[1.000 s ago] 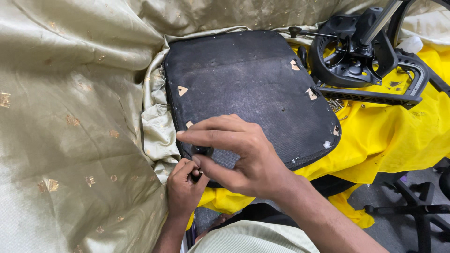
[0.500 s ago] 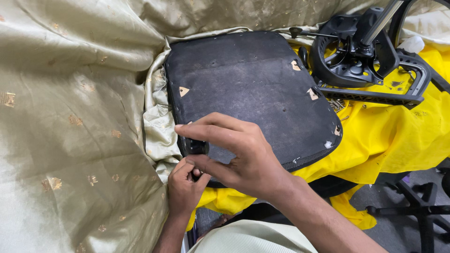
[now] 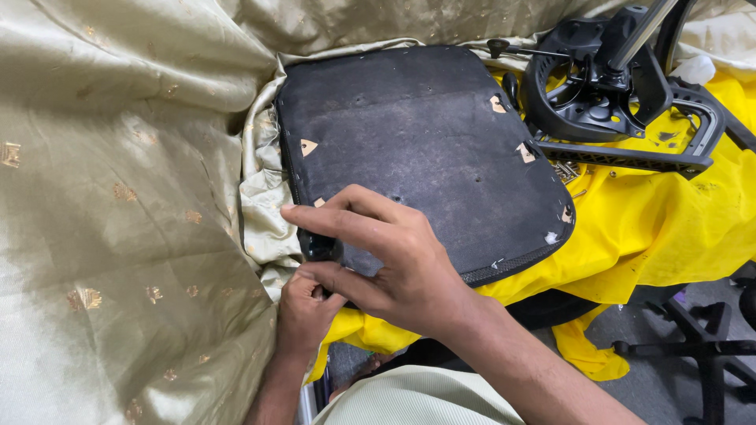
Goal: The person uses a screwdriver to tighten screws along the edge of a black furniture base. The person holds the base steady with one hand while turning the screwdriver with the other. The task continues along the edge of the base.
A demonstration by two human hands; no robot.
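Observation:
A black seat pad (image 3: 417, 149) lies upside down with pale gold fabric (image 3: 126, 197) bunched along its left edge. My right hand (image 3: 386, 260) rests on the pad's near left corner, its fingers closed around a small black tool (image 3: 321, 246). Just below it, my left hand (image 3: 303, 311) pinches the fabric edge at that same corner. The tool's working end is hidden by my fingers.
Yellow cloth (image 3: 661, 228) lies under the pad's right side. A black chair mechanism with an armrest frame (image 3: 606, 94) sits at the top right. Chair base legs (image 3: 701, 346) stand on the grey floor at the lower right.
My right hand and the tool have shifted slightly left along the pad's near corner. My left hand stays at the fabric edge.

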